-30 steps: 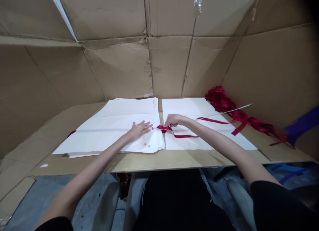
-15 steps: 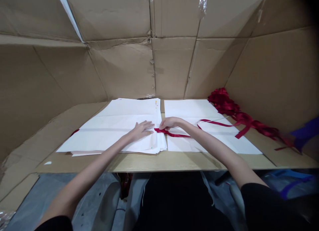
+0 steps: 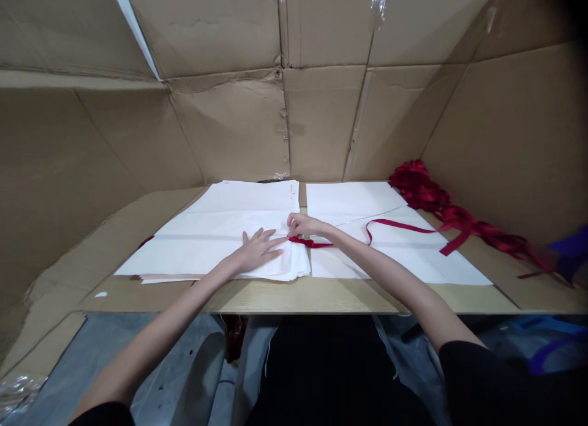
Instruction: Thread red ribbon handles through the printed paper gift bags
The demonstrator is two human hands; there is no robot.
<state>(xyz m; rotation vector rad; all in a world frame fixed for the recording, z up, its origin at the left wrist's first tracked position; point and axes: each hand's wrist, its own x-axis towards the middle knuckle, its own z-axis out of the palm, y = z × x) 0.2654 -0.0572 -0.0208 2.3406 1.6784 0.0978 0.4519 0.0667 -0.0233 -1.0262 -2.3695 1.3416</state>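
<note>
My left hand (image 3: 257,253) lies on a stack of white paper sheets (image 3: 215,230), fingers spread, one fingertip reaching the end of a red ribbon (image 3: 316,245). At the right edge of the stack, my right hand (image 3: 304,226) is pinched on this ribbon's end. The ribbon runs right, passes under my right forearm, then curves across another white sheet (image 3: 349,199). A thin line extends over that sheet from near my right hand; whether it is a wire or a thread I cannot tell.
A heap of red ribbons (image 3: 418,184) sits at the back right, with loose strands trailing toward the front right. Cardboard walls (image 3: 229,126) enclose the table's back and sides. A red tip (image 3: 146,242) sticks out at the stack's left edge. A white scrap (image 3: 100,294) lies front left.
My left hand's fingers have spread wider, and a fingertip now reaches the ribbon's end. My right hand has shifted slightly at the stack's edge. The view has moved a little.
</note>
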